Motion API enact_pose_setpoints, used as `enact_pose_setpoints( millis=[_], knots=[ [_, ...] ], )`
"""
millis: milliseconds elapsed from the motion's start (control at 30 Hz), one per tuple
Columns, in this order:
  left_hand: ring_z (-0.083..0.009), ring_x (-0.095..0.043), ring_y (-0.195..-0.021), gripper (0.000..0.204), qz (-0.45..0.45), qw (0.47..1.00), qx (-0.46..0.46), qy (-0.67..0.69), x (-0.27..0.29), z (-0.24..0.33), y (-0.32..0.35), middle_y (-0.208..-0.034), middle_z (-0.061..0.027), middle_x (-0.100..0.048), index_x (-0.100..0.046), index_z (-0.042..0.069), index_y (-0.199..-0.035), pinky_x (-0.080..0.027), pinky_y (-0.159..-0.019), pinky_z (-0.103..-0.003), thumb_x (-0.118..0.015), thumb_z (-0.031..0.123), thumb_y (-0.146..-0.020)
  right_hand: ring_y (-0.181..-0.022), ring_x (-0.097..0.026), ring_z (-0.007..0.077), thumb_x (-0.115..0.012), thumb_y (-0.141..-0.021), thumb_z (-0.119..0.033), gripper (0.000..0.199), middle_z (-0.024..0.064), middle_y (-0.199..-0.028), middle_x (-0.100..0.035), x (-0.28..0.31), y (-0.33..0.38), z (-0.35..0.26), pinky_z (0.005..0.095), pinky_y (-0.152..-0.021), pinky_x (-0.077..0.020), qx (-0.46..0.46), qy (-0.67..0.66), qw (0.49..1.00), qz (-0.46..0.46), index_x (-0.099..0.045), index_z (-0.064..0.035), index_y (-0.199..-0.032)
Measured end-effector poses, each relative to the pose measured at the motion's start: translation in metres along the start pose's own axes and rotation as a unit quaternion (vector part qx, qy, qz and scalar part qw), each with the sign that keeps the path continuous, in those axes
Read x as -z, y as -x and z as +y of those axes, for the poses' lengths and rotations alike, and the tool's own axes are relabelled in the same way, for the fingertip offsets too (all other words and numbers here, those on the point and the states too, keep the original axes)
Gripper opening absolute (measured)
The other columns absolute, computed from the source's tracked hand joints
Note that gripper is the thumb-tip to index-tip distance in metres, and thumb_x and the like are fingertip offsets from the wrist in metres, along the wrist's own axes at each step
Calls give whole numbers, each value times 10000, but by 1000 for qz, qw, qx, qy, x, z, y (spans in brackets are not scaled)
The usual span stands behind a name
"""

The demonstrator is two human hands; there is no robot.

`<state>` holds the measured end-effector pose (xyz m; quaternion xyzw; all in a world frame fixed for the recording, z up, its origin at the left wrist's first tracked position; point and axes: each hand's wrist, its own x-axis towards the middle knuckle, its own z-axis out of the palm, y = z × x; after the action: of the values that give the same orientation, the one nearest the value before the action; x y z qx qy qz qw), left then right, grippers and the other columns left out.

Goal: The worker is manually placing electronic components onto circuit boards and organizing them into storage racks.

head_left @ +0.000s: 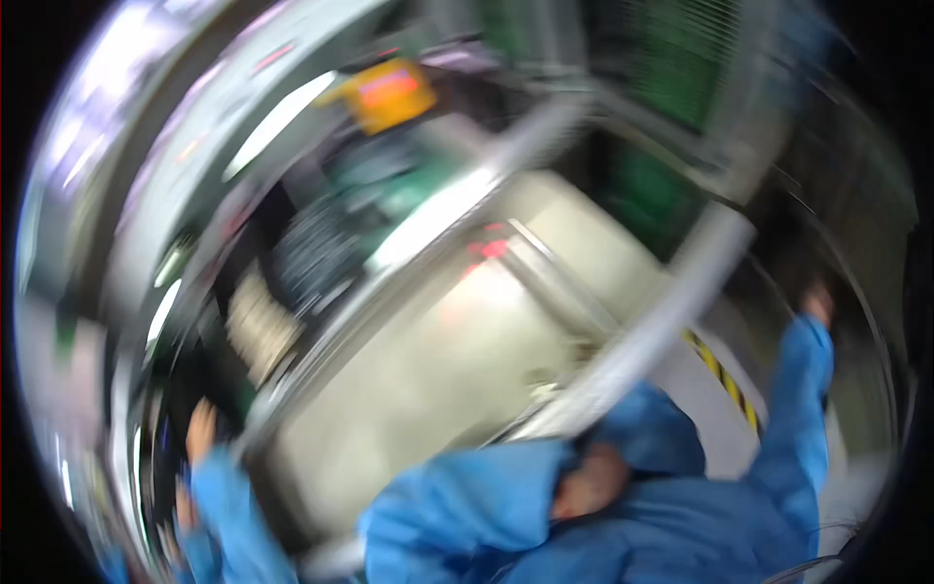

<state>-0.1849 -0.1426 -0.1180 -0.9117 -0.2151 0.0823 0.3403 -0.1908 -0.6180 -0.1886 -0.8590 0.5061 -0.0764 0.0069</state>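
Note:
The whole picture is smeared by fast motion. My left hand (pixel 199 428) comes up in a blue sleeve at the lower left, next to the corner of a pale metal machine housing (pixel 428 370). Whether it grips the edge is lost in the blur. At the right, a second blue sleeve reaches up to a hand (pixel 817 304) near a curved grey rail. It runs into the blue suit of a hooded person (pixel 632 467) bent low at the bottom centre. I cannot tell whether this hand is mine, nor whether it holds anything.
A silver frame bar (pixel 662 321) crosses diagonally over the housing. There is a red glow (pixel 486 248) on the machine top and yellow-black hazard tape (pixel 725 375) at its right side. A yellow box (pixel 389 92) and green and dark parts (pixel 360 204) sit farther back.

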Motion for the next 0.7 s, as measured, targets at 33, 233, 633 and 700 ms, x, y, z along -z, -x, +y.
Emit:
enact_pose_setpoints(
  millis=[33, 233, 633, 700],
  knots=[
    [-245, -587, -776, 212, -36, 990, 132, -18, -9, -14, -22, -838, -89, -604, -571, 44, -980, -463, -722, -337, -472, 135, -817, -1006, -560, 300, -359, -919, -297, 365, 161, -1102, -579, -27, 0, -77, 392, -860, -461, 83, -34, 996, 2, -539, -57, -1127],
    [-243, -592, -754, 196, -224, 612, 721, -235, -78, 44, 31, -832, -97, -608, -578, 37, -964, -470, -704, -335, -474, 132, -827, -969, -562, 290, -417, -891, -331, 396, 151, -1090, -574, -93, 183, -375, 383, -832, -461, 484, -239, 842, -26, -479, -54, -1167],
    [-244, -598, -725, 184, -115, 62, 910, -394, -87, 131, 69, -822, -115, -615, -588, 23, -946, -480, -680, -335, -482, 130, -842, -893, -567, 270, -532, -835, -398, 568, 131, -1066, -565, -17, 159, -188, 365, -775, -462, 441, -446, 770, 118, -360, -48, -1248],
    [-246, -599, -727, 188, -88, 44, 916, -389, -88, 134, 70, -822, -119, -616, -589, 20, -950, -480, -683, -336, -485, 133, -841, -881, -567, 267, -551, -826, -409, 605, 127, -1062, -563, -2, 153, -138, 362, -765, -462, 408, -465, 771, 150, -340, -47, -1261]
  ],
)
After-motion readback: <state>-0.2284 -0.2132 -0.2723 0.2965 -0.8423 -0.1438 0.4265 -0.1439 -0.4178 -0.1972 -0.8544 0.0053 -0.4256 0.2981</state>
